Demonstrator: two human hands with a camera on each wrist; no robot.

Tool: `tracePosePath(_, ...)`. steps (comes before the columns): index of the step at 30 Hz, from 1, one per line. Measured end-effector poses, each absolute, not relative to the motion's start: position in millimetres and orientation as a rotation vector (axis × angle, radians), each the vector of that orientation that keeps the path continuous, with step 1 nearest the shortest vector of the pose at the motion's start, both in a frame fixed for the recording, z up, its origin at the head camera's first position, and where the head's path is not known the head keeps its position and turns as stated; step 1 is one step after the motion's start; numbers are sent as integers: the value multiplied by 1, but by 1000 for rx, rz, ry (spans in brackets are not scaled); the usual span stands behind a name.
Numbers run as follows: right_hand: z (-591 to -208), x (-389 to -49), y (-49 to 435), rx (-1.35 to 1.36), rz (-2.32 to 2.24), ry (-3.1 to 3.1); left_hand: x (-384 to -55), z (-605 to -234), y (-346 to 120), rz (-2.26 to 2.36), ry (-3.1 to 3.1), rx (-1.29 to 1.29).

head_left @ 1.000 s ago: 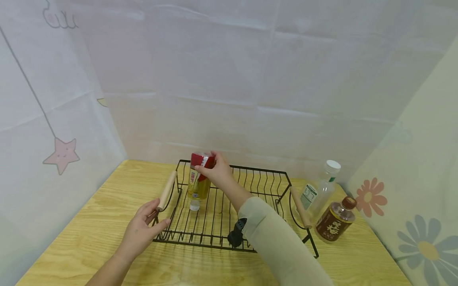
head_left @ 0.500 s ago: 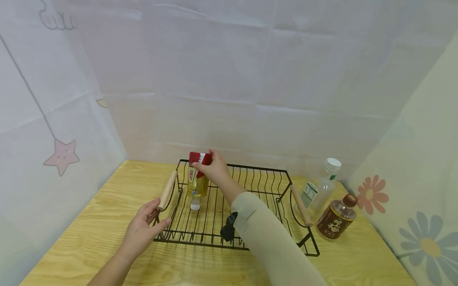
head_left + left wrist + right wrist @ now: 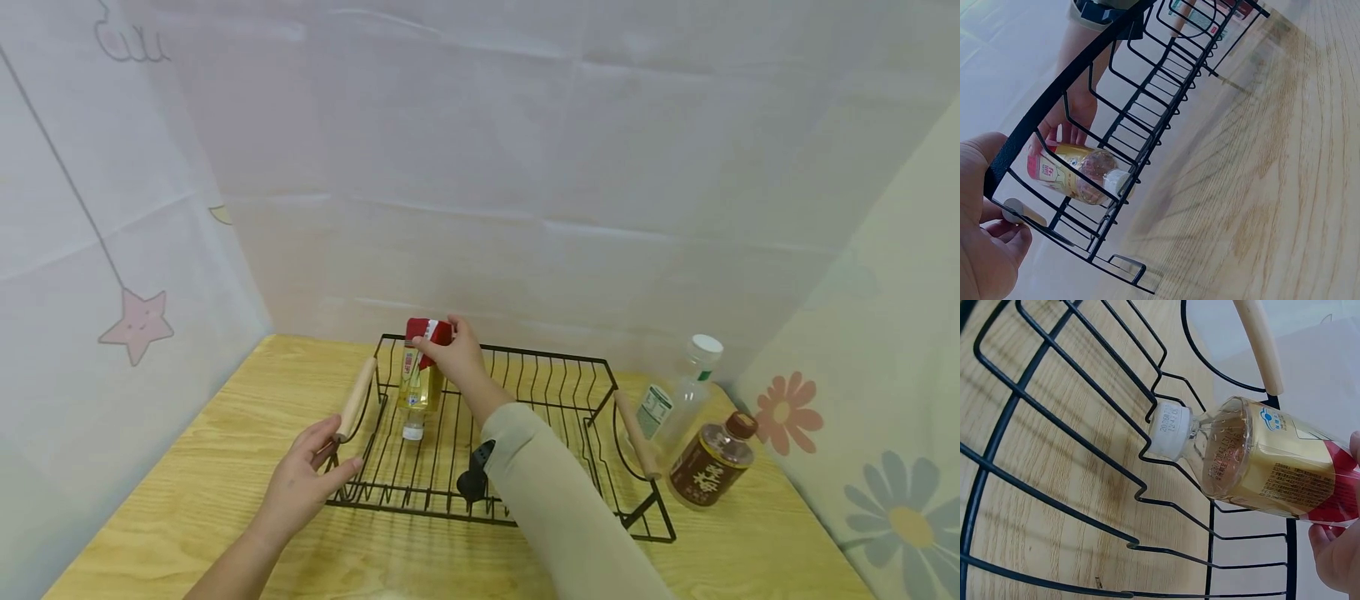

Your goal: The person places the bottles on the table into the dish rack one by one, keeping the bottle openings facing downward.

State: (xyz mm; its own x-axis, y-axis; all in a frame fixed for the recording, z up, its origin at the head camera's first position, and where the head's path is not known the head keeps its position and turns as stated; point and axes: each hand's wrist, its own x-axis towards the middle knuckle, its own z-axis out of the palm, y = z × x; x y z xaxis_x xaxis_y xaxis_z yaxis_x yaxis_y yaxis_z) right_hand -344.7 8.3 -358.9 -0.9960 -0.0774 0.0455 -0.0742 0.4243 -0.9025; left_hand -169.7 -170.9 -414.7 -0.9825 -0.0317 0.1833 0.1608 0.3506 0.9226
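Note:
A black wire dish rack (image 3: pixel 570 360) with wooden handles stands on the table. Inside its left half, a clear plastic bottle (image 3: pixel 420 387) with a red and gold label is held upside down, leaning slightly. My right hand (image 3: pixel 459 354) grips it near its base, which points up. In the right wrist view the bottle's white cap (image 3: pixel 1170 430) sits down among the rack wires. My left hand (image 3: pixel 296 479) holds the rack's front left corner, beside the front end of the left wooden handle (image 3: pixel 357 398). Its fingers (image 3: pixel 1017 245) curl at the handle's end in the left wrist view.
Right of the rack stand a brown-labelled bottle (image 3: pixel 708 467) with a brown cap and a clear bottle (image 3: pixel 686 400) with a white cap, close to the right wooden handle (image 3: pixel 637 437). Hanging cloth (image 3: pixel 480 167) borders the wood-grain table (image 3: pixel 172 500) at the back and sides.
My right wrist has swung a little to the left, and the bottle's tilt has shifted slightly while it stays in my right hand. The left hand keeps its place at the rack corner.

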Motion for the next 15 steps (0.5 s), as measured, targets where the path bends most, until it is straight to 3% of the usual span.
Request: tracePosePath(15,-363,-348,9,-181,-1744,2584,-171,-416,-172,-1715,-2430,-112)
